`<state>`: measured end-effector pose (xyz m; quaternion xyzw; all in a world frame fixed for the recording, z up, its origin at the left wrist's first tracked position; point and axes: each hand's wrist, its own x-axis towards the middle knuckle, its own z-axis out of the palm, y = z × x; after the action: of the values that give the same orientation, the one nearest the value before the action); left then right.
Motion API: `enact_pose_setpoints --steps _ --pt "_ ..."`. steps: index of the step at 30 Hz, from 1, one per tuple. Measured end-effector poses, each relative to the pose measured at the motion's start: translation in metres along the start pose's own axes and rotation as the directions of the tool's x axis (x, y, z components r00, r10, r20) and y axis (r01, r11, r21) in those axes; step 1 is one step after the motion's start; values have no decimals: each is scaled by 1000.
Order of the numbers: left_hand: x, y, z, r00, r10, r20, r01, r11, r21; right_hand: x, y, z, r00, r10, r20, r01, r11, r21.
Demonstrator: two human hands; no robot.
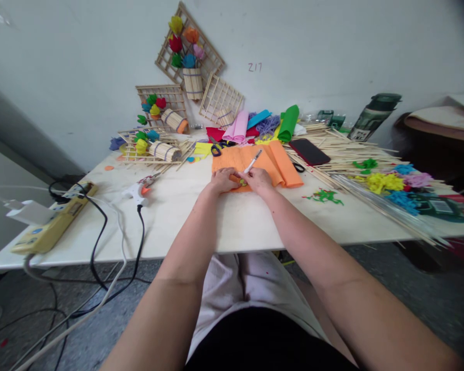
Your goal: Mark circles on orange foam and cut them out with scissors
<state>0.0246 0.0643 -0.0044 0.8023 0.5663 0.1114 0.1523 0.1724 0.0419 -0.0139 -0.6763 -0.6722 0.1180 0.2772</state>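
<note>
Orange crepe paper (268, 159) lies partly unrolled on the white table, its right end still folded over. My right hand (258, 179) is closed around a white pen (254, 161), which slants up above the paper. On the paper's left front part rests my left hand (225, 180), its fingers bent and close together; whether they pinch anything is too small to tell. A small yellow-green piece (243, 182) shows between the two hands. Dark-handled scissors (215, 149) lie at the paper's back left corner, and a black handle loop (298, 167) shows by its right edge.
A glue gun (136, 194) with its cord and a yellow power strip (56, 219) are at the left. Wooden sticks (344, 147), a phone (309, 151) and a bottle (375, 117) are at the right. Stick lattices with paper flowers (189, 51) stand behind.
</note>
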Motion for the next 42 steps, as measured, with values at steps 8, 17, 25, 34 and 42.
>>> enact_pose_setpoints --steps 8,17,25,34,42 --pt "-2 2 -1 1000 -1 -2 1 1000 -15 2 4 2 1000 -24 -3 24 998 61" --pt "-4 2 -1 1000 -14 -6 14 999 -30 5 9 4 999 -37 -8 38 994 106" --pt "-4 1 -1 1000 2 -13 -3 999 -44 6 11 1 999 -33 -8 34 984 174" --pt "-10 7 -4 1000 16 -26 -17 999 -44 7 12 3 999 -45 -20 48 981 187" --pt "-7 3 -3 999 35 -19 -36 997 -67 10 15 5 996 -73 -49 81 977 197"
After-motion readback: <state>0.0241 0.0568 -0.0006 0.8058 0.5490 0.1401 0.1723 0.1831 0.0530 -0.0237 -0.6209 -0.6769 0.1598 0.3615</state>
